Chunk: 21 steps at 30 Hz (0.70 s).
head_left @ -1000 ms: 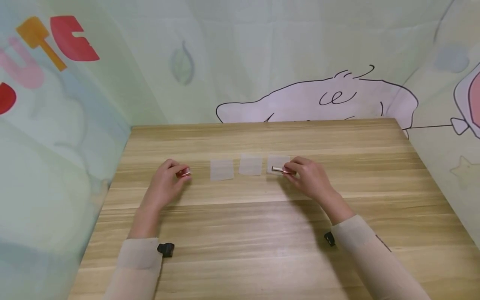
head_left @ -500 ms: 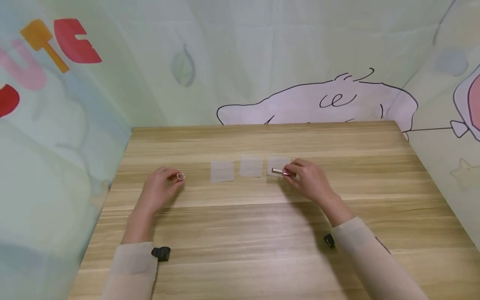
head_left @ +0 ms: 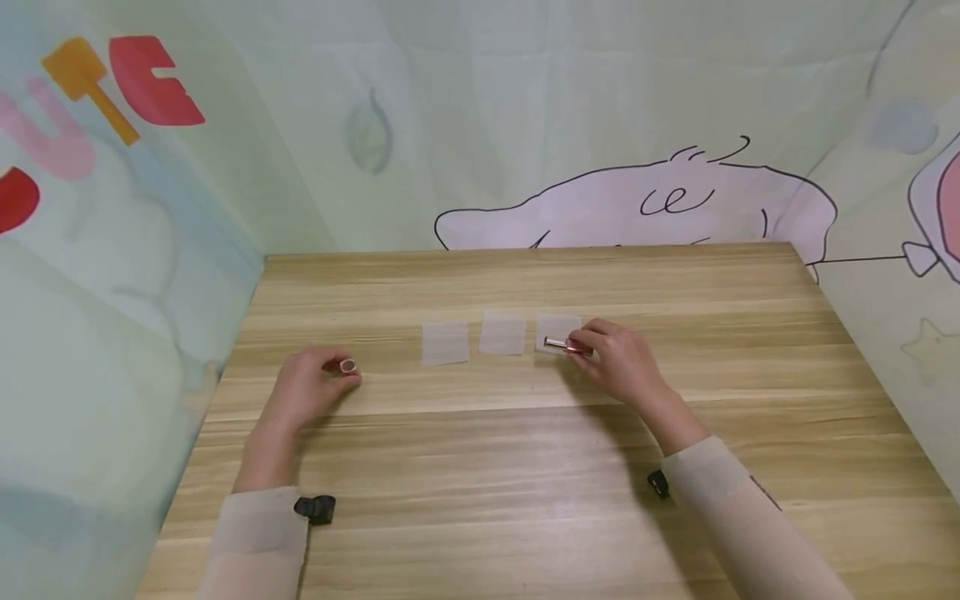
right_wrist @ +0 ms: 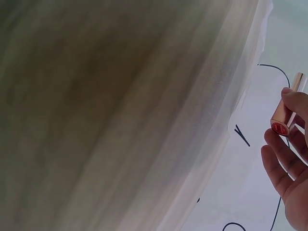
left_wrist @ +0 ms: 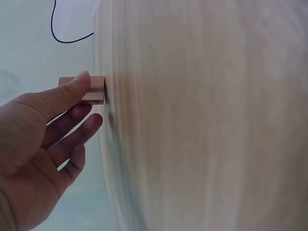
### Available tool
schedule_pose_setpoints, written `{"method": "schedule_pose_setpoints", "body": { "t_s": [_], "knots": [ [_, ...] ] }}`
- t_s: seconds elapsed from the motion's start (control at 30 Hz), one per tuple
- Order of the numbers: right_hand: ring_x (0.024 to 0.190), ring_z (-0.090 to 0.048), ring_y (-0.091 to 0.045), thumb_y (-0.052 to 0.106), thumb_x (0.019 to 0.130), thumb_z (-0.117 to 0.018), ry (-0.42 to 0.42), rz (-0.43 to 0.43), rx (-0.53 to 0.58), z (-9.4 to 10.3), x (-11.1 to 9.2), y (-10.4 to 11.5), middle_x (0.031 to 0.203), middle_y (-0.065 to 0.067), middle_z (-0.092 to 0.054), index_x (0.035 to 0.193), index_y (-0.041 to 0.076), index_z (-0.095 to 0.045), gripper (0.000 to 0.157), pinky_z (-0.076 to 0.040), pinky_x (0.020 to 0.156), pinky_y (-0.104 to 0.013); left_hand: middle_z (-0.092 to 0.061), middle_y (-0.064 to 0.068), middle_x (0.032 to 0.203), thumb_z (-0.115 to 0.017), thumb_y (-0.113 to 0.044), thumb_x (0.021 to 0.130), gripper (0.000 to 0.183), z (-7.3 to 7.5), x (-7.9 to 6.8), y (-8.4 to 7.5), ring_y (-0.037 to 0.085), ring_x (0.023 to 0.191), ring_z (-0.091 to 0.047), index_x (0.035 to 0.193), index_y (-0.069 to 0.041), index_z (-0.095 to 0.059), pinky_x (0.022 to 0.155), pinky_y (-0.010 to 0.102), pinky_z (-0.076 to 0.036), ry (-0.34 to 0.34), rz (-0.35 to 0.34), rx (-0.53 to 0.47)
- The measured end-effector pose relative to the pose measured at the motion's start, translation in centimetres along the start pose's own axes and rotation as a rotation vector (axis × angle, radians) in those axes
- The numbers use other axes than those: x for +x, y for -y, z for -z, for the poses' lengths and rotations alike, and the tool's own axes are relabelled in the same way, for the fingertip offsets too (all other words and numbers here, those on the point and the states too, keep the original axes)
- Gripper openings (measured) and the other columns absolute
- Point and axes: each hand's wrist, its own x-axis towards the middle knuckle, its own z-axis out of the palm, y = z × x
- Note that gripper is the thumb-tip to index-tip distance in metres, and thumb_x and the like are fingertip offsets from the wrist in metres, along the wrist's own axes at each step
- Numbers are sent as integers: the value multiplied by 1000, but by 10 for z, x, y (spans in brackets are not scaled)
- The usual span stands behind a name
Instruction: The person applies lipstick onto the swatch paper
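Observation:
My left hand (head_left: 309, 385) pinches a short rose-gold lipstick cap (head_left: 348, 366) between thumb and fingers, its round end facing up toward the head camera. In the left wrist view one end of the cap (left_wrist: 96, 90) is right at the tabletop. Farther right, my right hand (head_left: 618, 358) grips a lipstick (head_left: 557, 342) without its cap, the shiny inner tube pointing left. A red label shows on the base of the lipstick (right_wrist: 284, 115) in the right wrist view. That lipstick overlaps the rightmost translucent square (head_left: 558, 322) in the head view.
Two more thin translucent squares, a left one (head_left: 446, 343) and a middle one (head_left: 502, 333), lie in a row on the wooden table (head_left: 480, 483). A printed cloth backdrop (head_left: 300, 125) rises behind the table and on both sides.
My left hand has moved left and slightly toward me with the cap, and the cap has turned so its round end shows. The right hand has stayed in place with the lipstick.

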Motion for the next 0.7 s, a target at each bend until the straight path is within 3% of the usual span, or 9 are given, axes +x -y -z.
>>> {"method": "schedule_pose_setpoints", "body": {
  "t_s": [0.27, 0.4, 0.53, 0.7],
  "knots": [
    [73, -68, -18, 11, 82, -85, 6, -6, 10, 0, 0, 0, 91, -7, -71, 96, 5, -77, 18, -55, 59, -35, -73, 15, 96, -83, -14, 86, 26, 3, -1, -2, 35, 96, -68, 106, 0, -74, 88, 54, -51, 15, 38, 21],
    [73, -68, -18, 11, 82, -85, 7, -9, 3, 1, 0, -1, 91, -6, -71, 96, 5, -77, 17, -55, 58, -35, -66, 23, 118, -85, -21, 84, 49, 4, -1, -3, 45, 112, -60, 123, 3, -67, 97, 60, -45, 34, 56, 58],
    [73, -67, -17, 12, 82, -85, 13, -15, 4, 2, 0, 0, 91, -6, -71, 96, 6, -77, 17, -54, 59, -35, -50, 26, 139, -90, -32, 77, 75, 3, 1, -4, 51, 127, -45, 137, 1, -57, 104, 68, -34, -19, 23, 106],
    [73, -67, -17, 12, 83, -85, 13, -15, 10, 2, 0, 0, 92, -6, -71, 96, 6, -77, 17, -54, 58, -35, -48, 23, 141, -91, -34, 76, 74, 2, 3, -8, 50, 130, -41, 135, -1, -59, 100, 71, -29, -93, -19, 144]
  ]
}}
